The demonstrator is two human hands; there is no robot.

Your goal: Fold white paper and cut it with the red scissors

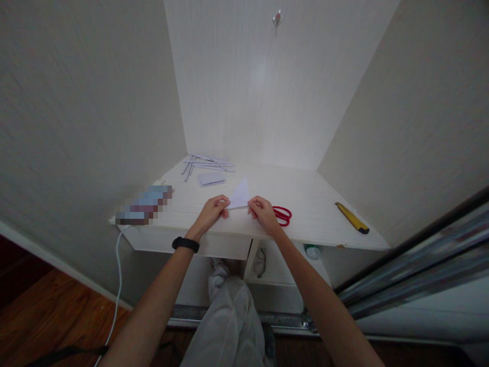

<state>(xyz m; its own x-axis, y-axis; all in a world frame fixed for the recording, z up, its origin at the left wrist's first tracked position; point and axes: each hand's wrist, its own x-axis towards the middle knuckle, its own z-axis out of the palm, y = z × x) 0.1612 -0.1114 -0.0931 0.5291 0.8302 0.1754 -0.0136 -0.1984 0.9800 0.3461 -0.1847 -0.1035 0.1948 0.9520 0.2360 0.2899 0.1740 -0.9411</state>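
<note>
Folded white paper triangle lies flat on the white desk, near its front edge, apex pointing to 12 o'clock. Left hand pinches the paper's 8 o'clock corner, fingers closed narrow on it. Right hand pinches the 4 o'clock corner the same way, fingers curled tight on the edge. Both wrists cross the desk's front edge; a black band sits on the left wrist

Outward from the paper:
- 3 o'clock: red-handled scissors, just beside the right hand, touching or nearly so, cannot tell
- 10 o'clock: small white folded piece, apart from the paper
- 11 o'clock: loose pile of white paper strips near the back-left corner
- 9 o'clock: pixelated object at the left front edge, white cable hanging off that edge to the floor
- 3 o'clock, far: yellow utility knife near the right wall, well apart

Open room: bare desk between paper and back wall at 12 o'clock, and a clear strip between scissors and knife. Walls close the desk on three sides; only the front edge is open
</note>
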